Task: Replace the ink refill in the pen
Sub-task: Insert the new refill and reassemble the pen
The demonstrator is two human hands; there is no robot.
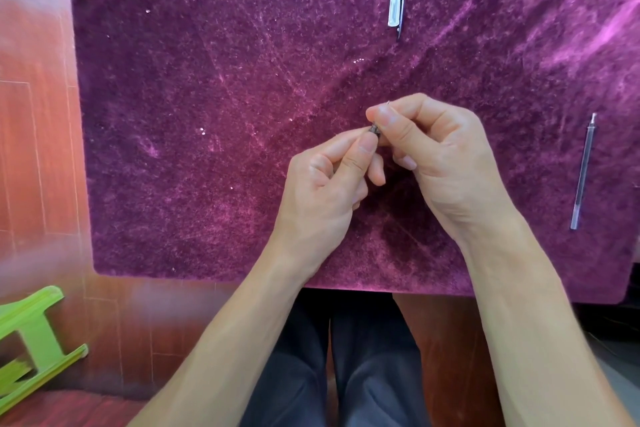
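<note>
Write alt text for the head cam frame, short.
Two bare hands meet over a purple velvet cloth, the left hand and right hand pinching a small dark pen part between their fingertips. A clear pen cap lies farther up the cloth, and a thin refill lies off to the right, both untouched.
</note>
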